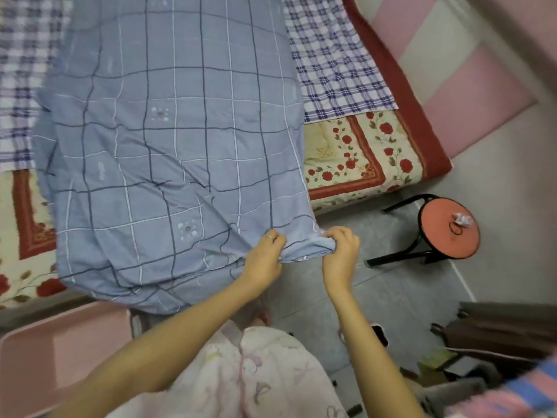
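Blue-grey checked cloth at the near right corner of the quilt (180, 131) is gathered in a two-handed grip. Your left hand (265, 256) clenches the corner from the left, fingers curled over the cloth, with a ring (270, 236) on one finger. Your right hand (340, 251) grasps the same gathered fold from the right, knuckles up. The two lie just beside each other, joined by a short roll of fabric held over the floor (401, 285).

From this corner the quilt spreads away from you and to the left across the bed (428, 140), its near edge overhanging the bed's side. Beneath it lies a floral bedspread (346, 158), cream with red roses and a dark red border. Farther off, a blue-and-white plaid sheet (334, 64) covers the bedspread.

Right of your right hand, on the grey tiles, stands a round stool (440, 236) with an orange seat and black legs. A small crumpled item (461, 219) rests on the seat.

A pink bin (60, 342) sits at lower left, near your left forearm. Pink and white padded panels (470, 86) stand beyond the bed.
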`<move>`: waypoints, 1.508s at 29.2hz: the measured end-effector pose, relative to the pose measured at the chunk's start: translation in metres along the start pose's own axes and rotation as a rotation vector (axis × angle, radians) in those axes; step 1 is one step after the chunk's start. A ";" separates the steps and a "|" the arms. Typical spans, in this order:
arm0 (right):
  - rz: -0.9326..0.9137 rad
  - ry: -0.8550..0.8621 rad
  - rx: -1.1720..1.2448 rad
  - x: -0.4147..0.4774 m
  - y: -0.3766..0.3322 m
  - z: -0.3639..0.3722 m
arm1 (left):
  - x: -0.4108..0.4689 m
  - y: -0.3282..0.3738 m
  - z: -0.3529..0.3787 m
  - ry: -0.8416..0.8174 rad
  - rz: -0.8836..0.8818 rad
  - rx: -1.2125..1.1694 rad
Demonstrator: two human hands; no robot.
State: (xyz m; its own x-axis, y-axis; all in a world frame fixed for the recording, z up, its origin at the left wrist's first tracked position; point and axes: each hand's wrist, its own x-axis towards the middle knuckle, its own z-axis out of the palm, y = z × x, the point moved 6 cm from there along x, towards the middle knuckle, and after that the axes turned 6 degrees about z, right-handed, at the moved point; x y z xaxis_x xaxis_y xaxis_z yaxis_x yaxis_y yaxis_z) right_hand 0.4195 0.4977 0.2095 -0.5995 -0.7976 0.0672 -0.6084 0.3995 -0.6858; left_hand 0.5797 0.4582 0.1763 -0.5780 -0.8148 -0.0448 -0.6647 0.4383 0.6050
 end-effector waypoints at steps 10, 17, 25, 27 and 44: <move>0.371 -0.391 0.766 0.008 -0.015 -0.012 | -0.002 0.017 -0.002 -0.044 -0.051 0.087; -0.357 -0.721 -0.124 -0.033 -0.083 -0.008 | -0.020 -0.007 -0.003 -0.125 -0.214 -0.173; 0.115 -0.956 0.818 -0.070 -0.086 0.023 | -0.060 -0.041 0.016 0.082 -0.718 -0.947; 0.253 -0.814 0.992 -0.054 -0.081 0.028 | -0.057 -0.048 0.018 0.194 -0.728 -1.163; 0.667 -0.686 0.569 -0.035 -0.038 0.079 | -0.055 -0.013 -0.018 0.172 -0.282 -0.650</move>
State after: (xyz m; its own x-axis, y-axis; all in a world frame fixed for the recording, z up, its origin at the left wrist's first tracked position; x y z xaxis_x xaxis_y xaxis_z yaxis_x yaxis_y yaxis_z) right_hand 0.5050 0.4747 0.1759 -0.1958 -0.6515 -0.7329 0.1608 0.7159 -0.6794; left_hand 0.6288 0.4908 0.1849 -0.3082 -0.9349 -0.1760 -0.3315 -0.0679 0.9410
